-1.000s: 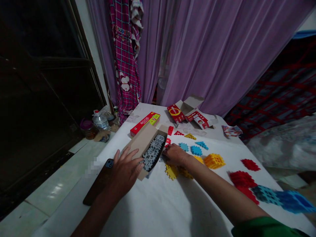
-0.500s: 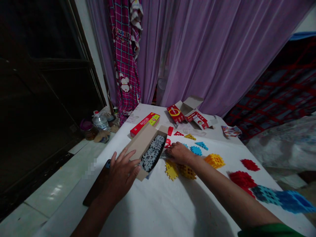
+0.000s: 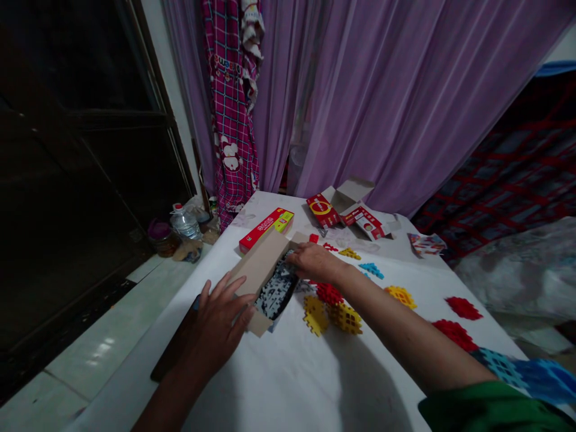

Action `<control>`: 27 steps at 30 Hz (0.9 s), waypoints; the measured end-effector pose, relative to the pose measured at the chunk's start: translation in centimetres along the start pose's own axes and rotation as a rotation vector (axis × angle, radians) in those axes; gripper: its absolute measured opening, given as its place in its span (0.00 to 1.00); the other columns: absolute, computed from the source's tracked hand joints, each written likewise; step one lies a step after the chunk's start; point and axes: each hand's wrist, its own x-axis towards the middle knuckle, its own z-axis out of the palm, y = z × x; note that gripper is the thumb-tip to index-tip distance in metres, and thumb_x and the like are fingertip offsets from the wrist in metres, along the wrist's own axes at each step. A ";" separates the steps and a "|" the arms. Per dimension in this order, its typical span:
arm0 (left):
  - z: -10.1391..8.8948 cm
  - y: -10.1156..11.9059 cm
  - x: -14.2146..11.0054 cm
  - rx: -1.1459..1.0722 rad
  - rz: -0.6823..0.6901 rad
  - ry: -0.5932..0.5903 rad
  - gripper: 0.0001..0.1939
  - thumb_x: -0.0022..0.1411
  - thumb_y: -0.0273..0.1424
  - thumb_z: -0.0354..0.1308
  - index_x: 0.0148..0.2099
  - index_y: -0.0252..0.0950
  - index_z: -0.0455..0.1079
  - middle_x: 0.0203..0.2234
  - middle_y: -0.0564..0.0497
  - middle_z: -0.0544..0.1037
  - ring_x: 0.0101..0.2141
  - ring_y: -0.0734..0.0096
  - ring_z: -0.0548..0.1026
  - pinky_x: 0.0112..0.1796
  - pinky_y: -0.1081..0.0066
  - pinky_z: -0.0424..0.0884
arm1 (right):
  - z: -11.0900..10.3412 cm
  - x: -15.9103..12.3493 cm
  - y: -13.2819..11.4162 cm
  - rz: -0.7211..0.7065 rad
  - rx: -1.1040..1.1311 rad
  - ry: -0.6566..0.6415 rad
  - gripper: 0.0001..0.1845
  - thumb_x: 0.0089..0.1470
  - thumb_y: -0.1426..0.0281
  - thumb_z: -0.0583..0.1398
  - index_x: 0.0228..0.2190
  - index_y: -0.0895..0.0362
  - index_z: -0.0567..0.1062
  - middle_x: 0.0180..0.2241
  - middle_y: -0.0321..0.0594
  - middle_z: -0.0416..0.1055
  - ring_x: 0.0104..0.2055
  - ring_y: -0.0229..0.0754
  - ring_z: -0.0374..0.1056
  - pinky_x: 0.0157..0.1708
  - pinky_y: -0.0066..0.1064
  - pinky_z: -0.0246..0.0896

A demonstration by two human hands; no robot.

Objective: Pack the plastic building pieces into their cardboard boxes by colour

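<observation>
Tan cardboard box (image 3: 258,270), open, between both hands | contents: grey plastic waffle blocks (image 3: 275,292) packed inside | left hand (image 3: 220,324): open, fingers spread at near wall | right hand (image 3: 315,264): over far end, grip unclear | risk: uneven hand pressure could tip box, spilling blocks onto white sheet (image 3: 279,378)

The camera on the person's head is looking forward and down, and it is sitting above and behind the fingers (image 3: 220,300) of the left hand (image 3: 220,330) and the right hand (image 3: 315,264), quite near them. It is facing past the fingertips, across the white-covered table (image 3: 288,378), toward the purple curtain (image 3: 387,102) well beyond them.
</observation>
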 end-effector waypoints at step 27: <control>-0.3 -0.8 -0.4 0.013 0.013 0.037 0.18 0.68 0.40 0.45 0.48 0.45 0.75 0.58 0.48 0.71 0.63 0.51 0.59 0.60 0.39 0.51 | 4.5 -5.0 2.6 0.235 0.125 -0.079 0.12 0.56 0.69 0.57 0.36 0.54 0.81 0.38 0.44 0.78 0.42 0.45 0.72 0.40 0.31 0.61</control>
